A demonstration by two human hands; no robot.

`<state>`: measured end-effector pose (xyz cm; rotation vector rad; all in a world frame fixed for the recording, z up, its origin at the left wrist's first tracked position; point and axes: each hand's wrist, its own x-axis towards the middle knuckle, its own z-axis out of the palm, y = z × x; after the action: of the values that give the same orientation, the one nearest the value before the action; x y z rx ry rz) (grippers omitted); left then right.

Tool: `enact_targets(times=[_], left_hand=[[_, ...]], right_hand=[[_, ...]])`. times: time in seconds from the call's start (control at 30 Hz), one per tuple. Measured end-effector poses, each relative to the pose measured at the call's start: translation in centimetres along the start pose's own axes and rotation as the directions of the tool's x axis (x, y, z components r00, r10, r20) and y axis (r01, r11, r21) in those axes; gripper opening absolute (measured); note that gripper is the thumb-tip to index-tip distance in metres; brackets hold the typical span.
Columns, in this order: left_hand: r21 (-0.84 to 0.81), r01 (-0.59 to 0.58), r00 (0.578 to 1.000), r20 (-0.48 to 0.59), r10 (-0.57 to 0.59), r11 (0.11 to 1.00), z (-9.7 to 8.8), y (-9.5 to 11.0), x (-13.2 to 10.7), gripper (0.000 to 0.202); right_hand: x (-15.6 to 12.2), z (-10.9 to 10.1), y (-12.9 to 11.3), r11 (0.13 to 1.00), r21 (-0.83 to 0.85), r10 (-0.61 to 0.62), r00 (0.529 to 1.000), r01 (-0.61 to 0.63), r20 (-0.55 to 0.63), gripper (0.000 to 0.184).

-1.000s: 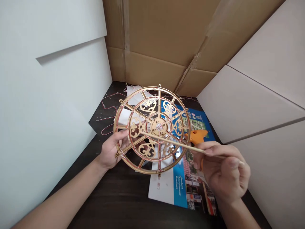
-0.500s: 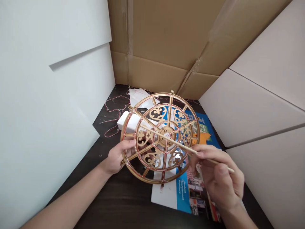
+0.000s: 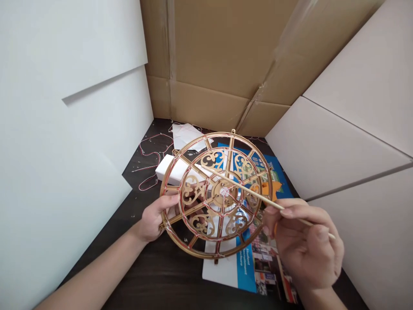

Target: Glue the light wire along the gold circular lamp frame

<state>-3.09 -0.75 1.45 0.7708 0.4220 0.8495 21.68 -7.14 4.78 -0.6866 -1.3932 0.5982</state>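
A round gold frame with spokes, scrollwork panels and a central hub is held up, tilted, above the table. Red and white thread or thin wire runs along its rings and spokes. My left hand grips its left rim, thumb on the near face and fingers behind, seen partly through the openings. My right hand pinches a thin wooden stick, which slants up and left across the frame. The stick's tip lies over the upper-left scrollwork; whether it touches cannot be told.
Below the frame, a printed brochure lies on the dark table. Behind are a white box, white paper and loose red-and-white strands. An orange piece sits at right. White panels and cardboard surround the table.
The stick's tip has shifted up and right, from the left scrollwork to the upper-left one. My right hand has moved right and slightly down. The left hand keeps its hold on the frame.
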Motion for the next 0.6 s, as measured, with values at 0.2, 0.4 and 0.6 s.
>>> enact_targets(times=[0.2, 0.4, 0.6], left_hand=[[-0.003, -0.025, 1.0, 0.007, 0.025, 1.0, -0.01, 0.0, 0.03, 0.033], [-0.012, 0.008, 1.0, 0.003, -0.008, 1.0, -0.33, -0.21, -0.07, 0.035], [-0.012, 0.011, 0.999, 0.03, -0.011, 1.0, -0.18, -0.25, 0.01, 0.039]], right_hand=[[-0.05, -0.18, 0.19, 0.994, -0.078, -0.087, 0.991, 0.079, -0.1, 0.034], [-0.26, -0.26, 0.31, 0.989, -0.137, -0.054, 0.997, 0.047, -0.053, 0.035], [0.12, -0.05, 0.24, 0.998, 0.033, 0.049, 0.998, -0.048, -0.026, 0.033]])
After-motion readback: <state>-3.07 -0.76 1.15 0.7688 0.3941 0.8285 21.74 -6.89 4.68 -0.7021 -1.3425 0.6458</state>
